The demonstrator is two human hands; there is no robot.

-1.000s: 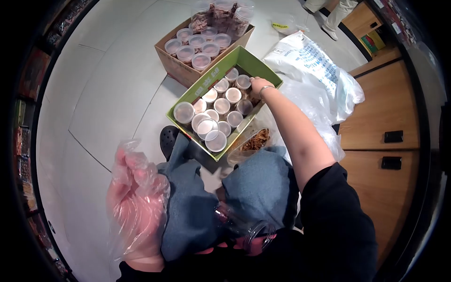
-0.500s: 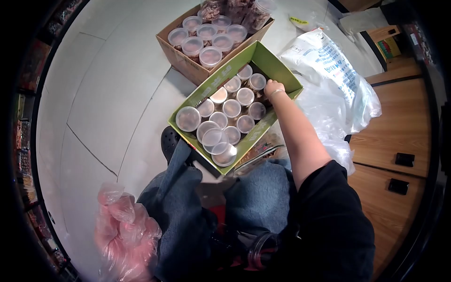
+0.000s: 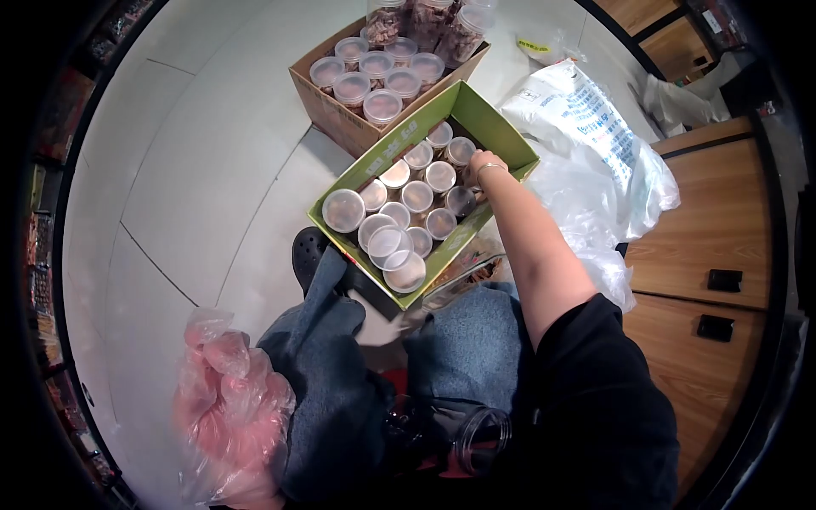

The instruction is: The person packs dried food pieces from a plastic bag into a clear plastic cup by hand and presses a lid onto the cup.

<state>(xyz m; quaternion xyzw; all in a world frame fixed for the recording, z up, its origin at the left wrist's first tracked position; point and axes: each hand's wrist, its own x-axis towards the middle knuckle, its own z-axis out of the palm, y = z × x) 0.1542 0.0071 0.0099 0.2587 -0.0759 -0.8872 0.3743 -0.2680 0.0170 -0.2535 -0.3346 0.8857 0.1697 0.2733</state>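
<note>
My right hand (image 3: 484,165) reaches down inside the green box (image 3: 497,134), at its right end, with a bracelet on the wrist. Its fingers are curled downward beside the lidded jars, and whatever they grip is hidden below the hand. Closest to it are a clear-lidded jar (image 3: 461,151) and a darker-topped jar (image 3: 460,201). Several more jars with translucent lids stand in rows in this box. Loose round lids (image 3: 390,247) lie over the jars at the near end. My left hand is out of view.
Behind stands a brown cardboard box (image 3: 336,119) of filled jars. White plastic bags (image 3: 586,161) lie right, before wooden cabinets (image 3: 693,246). A pink plastic bag (image 3: 234,408) sits at left. Near my lap is a clear round container (image 3: 483,438).
My right hand has shifted slightly left and lower within the green box, its fingers still curled. The whole view has shifted a little; the jars and loose lids keep their arrangement.
</note>
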